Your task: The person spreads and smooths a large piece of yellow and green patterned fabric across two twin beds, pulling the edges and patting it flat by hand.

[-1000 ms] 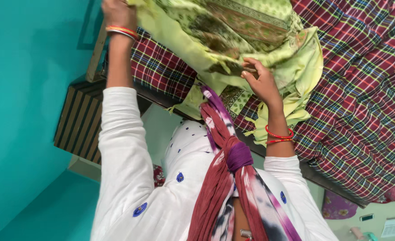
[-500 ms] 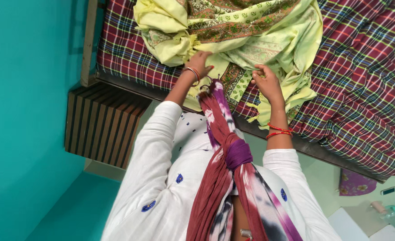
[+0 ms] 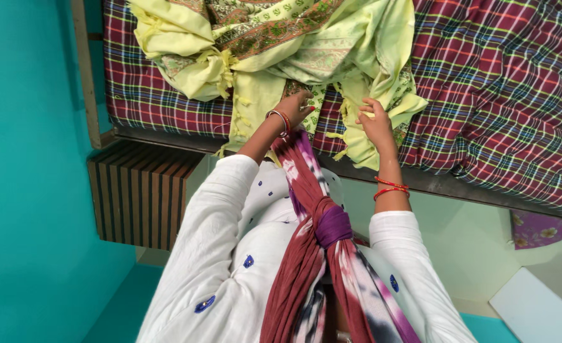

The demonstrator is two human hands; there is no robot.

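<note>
Both hands, left hand (image 3: 295, 106) and right hand (image 3: 375, 121), pinch the yellow-green cloth (image 3: 274, 44) on the plaid bed (image 3: 503, 82).

The left hand (image 3: 295, 107), raised high on the yellow-green printed cloth (image 3: 274, 44) a second ago, now sits low at the cloth's fringed edge, close to the right hand (image 3: 376, 122). The cloth, earlier lifted, now lies bunched on the plaid bed cover (image 3: 503, 82).
</note>
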